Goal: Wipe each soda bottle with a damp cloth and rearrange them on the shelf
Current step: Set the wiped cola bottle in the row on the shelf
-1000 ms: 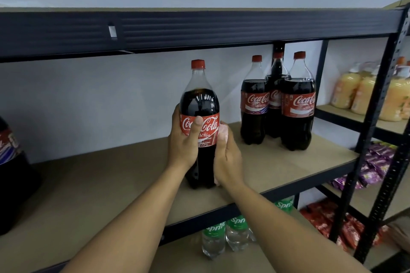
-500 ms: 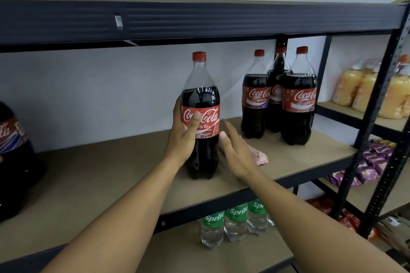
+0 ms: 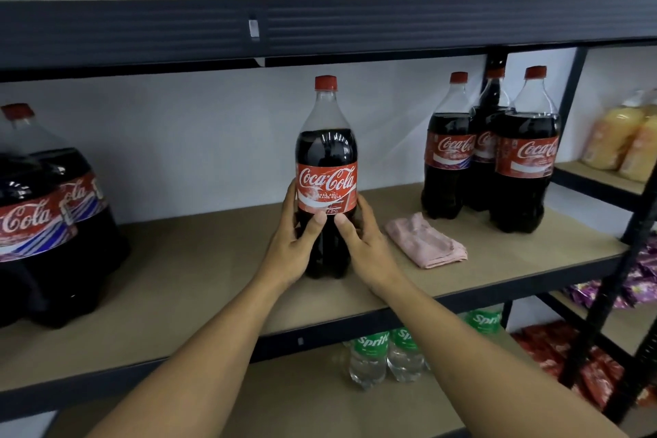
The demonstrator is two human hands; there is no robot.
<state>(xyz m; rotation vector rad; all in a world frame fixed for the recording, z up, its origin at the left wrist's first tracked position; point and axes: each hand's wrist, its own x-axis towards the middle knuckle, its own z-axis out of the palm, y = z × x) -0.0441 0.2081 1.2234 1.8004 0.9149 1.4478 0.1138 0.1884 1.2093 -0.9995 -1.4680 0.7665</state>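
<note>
- Left hand (image 3: 291, 252), right hand (image 3: 368, 254): fingers grasping upright cola bottle (image 3: 327, 160);
- cloth (image 3: 426, 242) loose just right of bottle;
- best slid level, label forward, base flat

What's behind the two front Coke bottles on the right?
A third Coke bottle: its cap, neck and part of its label show between the two front bottles; its lower body is mostly covered.
</note>
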